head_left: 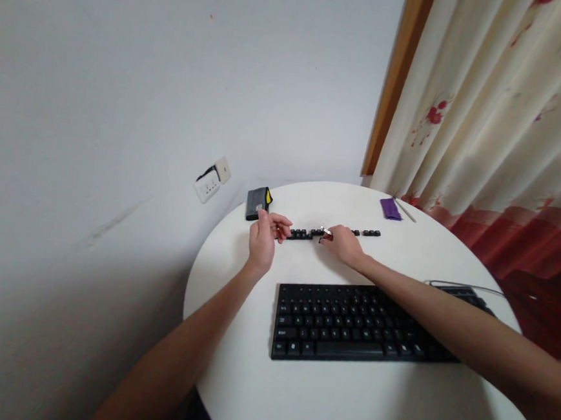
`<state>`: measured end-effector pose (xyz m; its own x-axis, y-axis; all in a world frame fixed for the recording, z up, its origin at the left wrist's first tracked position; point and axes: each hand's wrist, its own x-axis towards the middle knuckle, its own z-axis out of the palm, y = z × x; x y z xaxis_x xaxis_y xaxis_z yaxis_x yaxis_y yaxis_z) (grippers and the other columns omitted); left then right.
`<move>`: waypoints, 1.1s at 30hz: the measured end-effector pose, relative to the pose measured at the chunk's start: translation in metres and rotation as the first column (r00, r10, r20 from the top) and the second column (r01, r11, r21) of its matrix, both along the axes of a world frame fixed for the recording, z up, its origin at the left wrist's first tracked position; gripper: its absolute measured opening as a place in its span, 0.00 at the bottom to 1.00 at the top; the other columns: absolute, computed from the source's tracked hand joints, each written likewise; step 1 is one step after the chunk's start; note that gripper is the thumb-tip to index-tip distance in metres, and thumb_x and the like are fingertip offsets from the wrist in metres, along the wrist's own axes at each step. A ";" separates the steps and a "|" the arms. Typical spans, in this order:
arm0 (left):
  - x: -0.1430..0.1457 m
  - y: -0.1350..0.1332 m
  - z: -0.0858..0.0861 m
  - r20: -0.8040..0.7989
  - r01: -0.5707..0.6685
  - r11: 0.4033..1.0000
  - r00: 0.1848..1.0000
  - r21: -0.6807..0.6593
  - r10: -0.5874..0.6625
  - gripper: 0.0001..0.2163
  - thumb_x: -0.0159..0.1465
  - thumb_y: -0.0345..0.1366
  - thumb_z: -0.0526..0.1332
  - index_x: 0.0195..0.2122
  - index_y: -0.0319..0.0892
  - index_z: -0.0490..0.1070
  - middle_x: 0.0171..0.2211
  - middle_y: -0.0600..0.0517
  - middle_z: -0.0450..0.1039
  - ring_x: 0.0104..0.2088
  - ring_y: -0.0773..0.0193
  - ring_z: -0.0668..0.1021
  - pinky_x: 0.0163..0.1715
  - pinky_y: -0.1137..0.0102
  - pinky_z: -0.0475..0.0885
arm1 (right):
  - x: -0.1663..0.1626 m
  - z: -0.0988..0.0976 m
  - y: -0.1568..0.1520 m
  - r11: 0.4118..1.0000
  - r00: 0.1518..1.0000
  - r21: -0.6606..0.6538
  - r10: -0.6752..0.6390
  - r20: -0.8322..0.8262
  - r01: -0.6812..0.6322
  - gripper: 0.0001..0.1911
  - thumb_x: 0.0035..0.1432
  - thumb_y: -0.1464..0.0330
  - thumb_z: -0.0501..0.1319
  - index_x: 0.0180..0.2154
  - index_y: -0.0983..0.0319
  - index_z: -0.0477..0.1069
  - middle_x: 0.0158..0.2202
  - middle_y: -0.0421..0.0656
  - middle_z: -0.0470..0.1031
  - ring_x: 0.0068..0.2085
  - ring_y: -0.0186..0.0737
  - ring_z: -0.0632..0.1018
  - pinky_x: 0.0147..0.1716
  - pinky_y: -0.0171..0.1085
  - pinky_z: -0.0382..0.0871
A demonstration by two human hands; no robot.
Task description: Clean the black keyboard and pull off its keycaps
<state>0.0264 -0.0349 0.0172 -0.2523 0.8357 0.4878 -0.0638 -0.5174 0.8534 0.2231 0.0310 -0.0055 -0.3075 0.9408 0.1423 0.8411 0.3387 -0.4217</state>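
Loose black keycaps [300, 233] form a row across the round white table, beyond the black keyboard [340, 321]. My right hand [346, 244] is over the middle of this row, its fingers closed on a small silvery tool [326, 231] whose exact kind I cannot make out. A dark keycap shows by the fingertips; whether they touch it is unclear. At the row's left end my left hand [265, 238] is raised, palm turned inward, fingers loosely bent and apart, with nothing visible in it. My right forearm covers part of the keyboard's right side.
A dark grey pouch [256, 204] with a yellow patch lies at the table's back left. A purple cloth [390, 209] and a thin pale stick [406, 211] are at the back right. The keyboard's cable [469, 286] runs right. Wall and curtain [462, 121] border the table.
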 end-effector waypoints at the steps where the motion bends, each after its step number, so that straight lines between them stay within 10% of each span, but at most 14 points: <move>1: 0.000 0.000 0.000 0.002 0.001 1.000 1.000 -0.001 -0.001 0.31 0.68 0.59 0.46 0.28 0.38 0.74 0.20 0.49 0.71 0.20 0.69 0.71 0.18 0.73 0.62 | -0.003 -0.002 0.002 1.000 1.000 -0.017 -0.011 0.017 0.012 0.09 0.58 0.66 0.62 0.35 0.64 0.78 0.35 0.51 0.80 0.36 0.44 0.79 0.32 0.34 0.63; 33: -0.001 -0.003 0.003 0.009 0.066 0.998 0.998 -0.017 -0.066 0.35 0.66 0.63 0.42 0.26 0.39 0.75 0.18 0.49 0.70 0.17 0.69 0.68 0.17 0.72 0.57 | -0.021 -0.015 0.010 0.993 0.988 -0.011 -0.112 0.107 0.114 0.09 0.58 0.65 0.61 0.35 0.63 0.76 0.39 0.53 0.80 0.42 0.50 0.80 0.38 0.39 0.70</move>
